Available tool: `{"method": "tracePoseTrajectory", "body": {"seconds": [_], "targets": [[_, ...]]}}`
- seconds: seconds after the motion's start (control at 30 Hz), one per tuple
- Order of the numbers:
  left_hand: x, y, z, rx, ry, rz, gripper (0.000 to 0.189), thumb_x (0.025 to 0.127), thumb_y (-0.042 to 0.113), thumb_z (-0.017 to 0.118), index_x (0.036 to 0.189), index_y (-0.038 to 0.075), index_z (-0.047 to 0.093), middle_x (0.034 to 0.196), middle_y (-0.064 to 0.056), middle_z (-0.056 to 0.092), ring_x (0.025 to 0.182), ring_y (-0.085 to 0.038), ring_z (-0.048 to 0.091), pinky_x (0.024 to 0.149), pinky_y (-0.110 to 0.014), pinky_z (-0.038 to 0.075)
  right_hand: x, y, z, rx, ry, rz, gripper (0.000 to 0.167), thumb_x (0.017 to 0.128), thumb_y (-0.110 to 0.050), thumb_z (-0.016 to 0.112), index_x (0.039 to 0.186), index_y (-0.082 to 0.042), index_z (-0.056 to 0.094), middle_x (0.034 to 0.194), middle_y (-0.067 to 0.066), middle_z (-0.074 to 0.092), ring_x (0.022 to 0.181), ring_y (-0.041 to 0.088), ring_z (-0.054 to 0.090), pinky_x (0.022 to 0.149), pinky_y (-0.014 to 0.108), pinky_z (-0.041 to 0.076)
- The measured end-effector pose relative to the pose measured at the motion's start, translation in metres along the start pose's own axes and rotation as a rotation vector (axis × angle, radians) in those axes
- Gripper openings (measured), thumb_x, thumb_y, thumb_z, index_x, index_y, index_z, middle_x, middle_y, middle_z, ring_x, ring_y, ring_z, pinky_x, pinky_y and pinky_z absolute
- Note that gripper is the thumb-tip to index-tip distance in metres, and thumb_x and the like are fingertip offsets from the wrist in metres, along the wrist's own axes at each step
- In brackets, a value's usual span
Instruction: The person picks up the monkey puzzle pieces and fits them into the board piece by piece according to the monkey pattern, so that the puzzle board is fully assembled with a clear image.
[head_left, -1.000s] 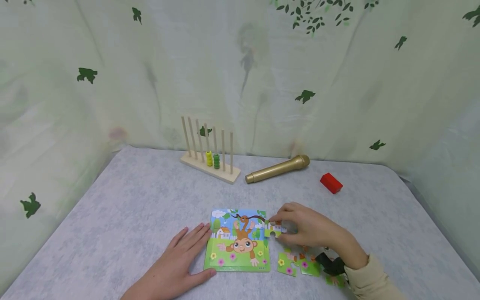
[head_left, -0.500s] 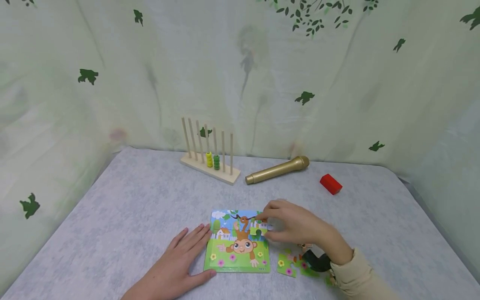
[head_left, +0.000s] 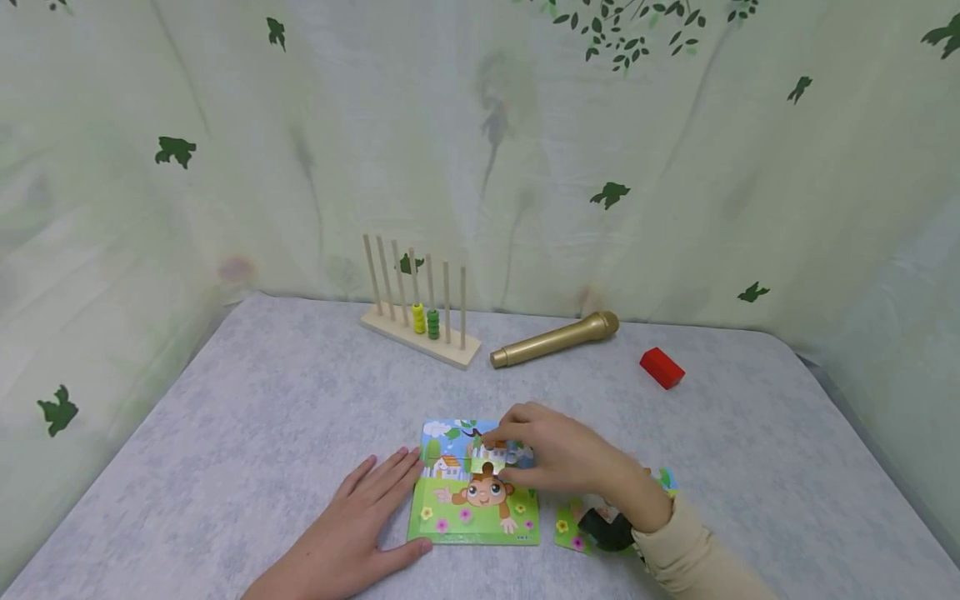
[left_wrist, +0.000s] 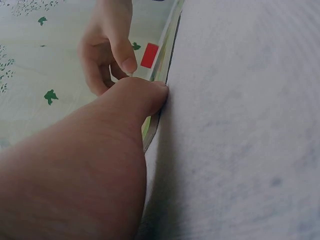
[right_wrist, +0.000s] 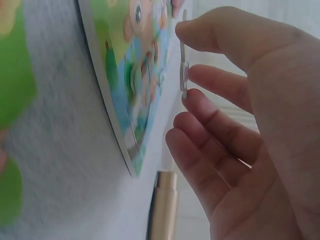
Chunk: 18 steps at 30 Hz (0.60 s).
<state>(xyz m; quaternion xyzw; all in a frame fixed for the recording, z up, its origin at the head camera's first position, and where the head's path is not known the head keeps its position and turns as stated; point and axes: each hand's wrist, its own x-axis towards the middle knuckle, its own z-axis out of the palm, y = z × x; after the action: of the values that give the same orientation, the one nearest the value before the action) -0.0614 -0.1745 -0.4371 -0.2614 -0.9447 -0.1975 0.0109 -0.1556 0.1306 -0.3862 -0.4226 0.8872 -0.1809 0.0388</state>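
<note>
Now right hand point(head_left: 558, 452) pinches puzzle piece point(head_left: 489, 456); left hand point(head_left: 366, 517) outstretched, touching board point(head_left: 453, 537); print point(head_left: 524, 537) illegible.

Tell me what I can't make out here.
Head view: part of the puzzle board, behind the right hand and the held piece.
Head view: some loose pieces, behind the right arm.
Left wrist view: most of the board, behind the left hand.
Right wrist view: the microphone head, cut off by the bottom edge.
</note>
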Motion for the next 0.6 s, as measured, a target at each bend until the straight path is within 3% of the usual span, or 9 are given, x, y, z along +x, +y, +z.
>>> {"method": "tracePoseTrajectory", "body": {"seconds": [0.6], "targets": [[-0.001,-0.002,0.001,-0.006,0.025,0.022,0.091,0.095,0.072,0.053,0.160,0.010,0.038,0.167,0.000,0.035,0.154,-0.025,0.034,0.120,-0.015,-0.011,0.017,-0.020,0.013,0.030,-0.023,-0.041,0.036,0.093,-0.031,0.075,0.127,-0.023,0.073,0.114,-0.008,0.066,0.095,0.005,0.060,0.081,0.015,0.051]]}}
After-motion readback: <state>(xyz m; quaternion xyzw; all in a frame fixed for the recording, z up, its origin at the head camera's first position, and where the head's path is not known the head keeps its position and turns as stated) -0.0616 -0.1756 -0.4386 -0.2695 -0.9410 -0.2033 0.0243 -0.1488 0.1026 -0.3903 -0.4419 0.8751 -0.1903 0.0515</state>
